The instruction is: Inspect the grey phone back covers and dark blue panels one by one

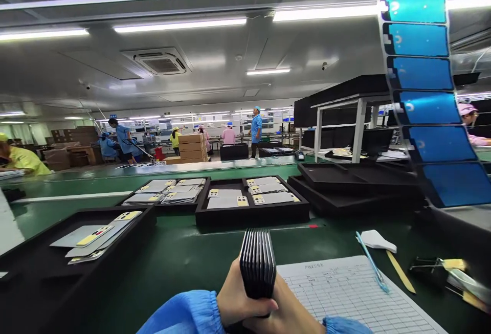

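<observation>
A stack of thin dark plates (258,262) stands on edge above the green bench (172,252), just in front of the middle tray. The left hand (233,298) and the right hand (287,306) both grasp it, one from each side, a thumb lying across its near face.

The middle tray (253,217), black and divided in two, holds pale panels with yellow patches: a few in its left compartment, a fuller overlapping pile (270,191) in its right. Touching or just beside it on the left, the rear tray (157,208) carries more such panels in two heaped groups. Nearer, at the left, the front tray (111,280) has a fanned pile (102,237) toward its far right corner. Right of the middle tray, black trays (356,175) are stacked, the top one askew.

A gridded sheet (337,288) lies beside the right hand, with a blue pen (372,262) across its edge. Farther off, cardboard boxes (192,147) are piled beyond the bench.
</observation>
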Available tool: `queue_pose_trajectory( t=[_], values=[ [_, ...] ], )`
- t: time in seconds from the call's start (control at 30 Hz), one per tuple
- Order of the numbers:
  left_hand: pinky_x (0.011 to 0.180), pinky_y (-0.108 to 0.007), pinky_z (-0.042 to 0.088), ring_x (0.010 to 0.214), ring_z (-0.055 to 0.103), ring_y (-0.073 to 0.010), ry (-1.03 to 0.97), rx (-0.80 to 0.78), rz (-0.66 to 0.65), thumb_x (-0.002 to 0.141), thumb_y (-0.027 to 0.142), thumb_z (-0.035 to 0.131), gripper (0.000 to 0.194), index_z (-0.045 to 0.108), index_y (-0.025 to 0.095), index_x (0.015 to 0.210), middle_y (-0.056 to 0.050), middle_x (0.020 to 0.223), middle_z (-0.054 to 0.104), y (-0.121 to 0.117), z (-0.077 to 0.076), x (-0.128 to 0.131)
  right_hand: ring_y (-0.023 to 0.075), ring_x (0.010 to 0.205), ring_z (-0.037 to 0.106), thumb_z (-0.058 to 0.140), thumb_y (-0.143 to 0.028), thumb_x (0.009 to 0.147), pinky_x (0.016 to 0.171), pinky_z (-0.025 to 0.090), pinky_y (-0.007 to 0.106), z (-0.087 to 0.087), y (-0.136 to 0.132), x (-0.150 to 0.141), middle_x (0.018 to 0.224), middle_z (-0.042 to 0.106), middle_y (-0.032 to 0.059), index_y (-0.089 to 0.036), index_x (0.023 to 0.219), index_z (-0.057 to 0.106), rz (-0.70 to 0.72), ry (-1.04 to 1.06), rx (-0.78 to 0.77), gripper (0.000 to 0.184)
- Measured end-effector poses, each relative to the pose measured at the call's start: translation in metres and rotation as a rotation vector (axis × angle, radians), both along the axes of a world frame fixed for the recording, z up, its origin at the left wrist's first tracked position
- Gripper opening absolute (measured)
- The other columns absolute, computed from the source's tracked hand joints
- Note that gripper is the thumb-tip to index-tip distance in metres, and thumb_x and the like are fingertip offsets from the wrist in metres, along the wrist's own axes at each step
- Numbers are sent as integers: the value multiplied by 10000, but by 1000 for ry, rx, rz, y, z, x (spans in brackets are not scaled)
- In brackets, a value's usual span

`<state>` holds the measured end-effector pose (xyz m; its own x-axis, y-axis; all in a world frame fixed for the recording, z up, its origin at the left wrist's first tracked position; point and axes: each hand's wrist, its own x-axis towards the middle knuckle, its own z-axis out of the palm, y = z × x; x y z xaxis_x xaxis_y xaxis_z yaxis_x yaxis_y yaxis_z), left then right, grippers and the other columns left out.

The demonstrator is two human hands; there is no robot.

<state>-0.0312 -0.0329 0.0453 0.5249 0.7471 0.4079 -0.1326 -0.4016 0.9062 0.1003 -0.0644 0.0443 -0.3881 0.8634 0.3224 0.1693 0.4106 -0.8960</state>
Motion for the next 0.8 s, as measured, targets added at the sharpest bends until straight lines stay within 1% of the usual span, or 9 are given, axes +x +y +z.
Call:
queue_pose_trajectory(
  t=[0.07, 0.17, 0.23, 0.3, 0.37, 0.43, 0.57, 0.67, 0.8],
  values=[
    [867, -431, 396, 953, 538, -306, -30, -49, 21, 494, 372, 749, 552, 575, 229, 997, -74, 865, 612, -4, 1, 0, 322, 1086, 459, 737, -182, 521, 918, 345, 460, -2, -3, 2, 1173, 484, 109, -244, 1226, 403, -11, -44, 41, 782],
    [830, -443, 427, 946, 561, -299, -144, -187, 2, 601, 472, 638, 566, 533, 180, 1074, -115, 996, 608, -10, 13, -3, 309, 1202, 353, 762, -294, 547, 976, 292, 437, 7, -8, 9, 1301, 378, 127, -223, 1317, 244, 10, -33, 83, 930],
    [858, -443, 412, 1006, 543, -312, -300, -410, -125, 603, 458, 617, 560, 551, 146, 1062, -134, 1047, 606, -14, 21, -8, 264, 1109, 455, 665, -388, 677, 897, 377, 379, 17, -10, 14, 1218, 469, 104, -228, 1268, 311, 63, 11, 69, 708],
    [885, -416, 395, 1025, 543, -292, -443, -649, -253, 647, 460, 544, 551, 559, 111, 1072, -139, 1057, 616, -19, 24, -14, 198, 835, 565, 505, -435, 805, 713, 447, 309, 26, -10, 18, 931, 593, 60, -208, 1013, 497, 31, 26, 25, 308],
    [840, -360, 413, 932, 592, -248, -528, -868, -308, 722, 453, 436, 540, 559, 63, 1075, -147, 998, 644, -23, 18, -21, 144, 643, 534, 404, -450, 858, 590, 430, 264, 27, -7, 18, 725, 588, 19, -194, 768, 488, -66, 15, -56, 285],
    [764, -308, 428, 816, 625, -218, -557, -1038, -336, 747, 443, 392, 555, 567, 11, 1047, -162, 910, 670, -25, 7, -28, 122, 587, 511, 384, -474, 861, 557, 422, 248, 23, -5, 16, 694, 581, 4, -192, 751, 444, -112, 7, -176, 309],
    [748, -319, 413, 796, 630, -246, -546, -1218, -348, 720, 408, 405, 542, 564, 2, 1041, -149, 829, 686, -24, -11, -32, 158, 724, 588, 460, -502, 812, 643, 479, 279, 13, -6, 7, 908, 595, 50, -188, 1035, 410, 11, 77, -355, 388],
    [787, -344, 398, 852, 617, -269, -490, -1291, -309, 676, 348, 430, 517, 551, 26, 1062, -132, 869, 685, -25, -14, -30, 207, 960, 564, 523, -439, 795, 834, 451, 327, 14, -11, 3, 1090, 565, 91, -180, 1148, 396, 23, 113, -275, 456],
    [770, -337, 407, 842, 618, -274, -371, -1350, -205, 618, 328, 471, 497, 578, 23, 996, -128, 813, 693, -30, -13, -31, 223, 1050, 518, 507, -357, 825, 906, 406, 366, 17, -16, 3, 1154, 549, 92, -188, 1177, 409, -46, 31, -187, 403]
  ],
)
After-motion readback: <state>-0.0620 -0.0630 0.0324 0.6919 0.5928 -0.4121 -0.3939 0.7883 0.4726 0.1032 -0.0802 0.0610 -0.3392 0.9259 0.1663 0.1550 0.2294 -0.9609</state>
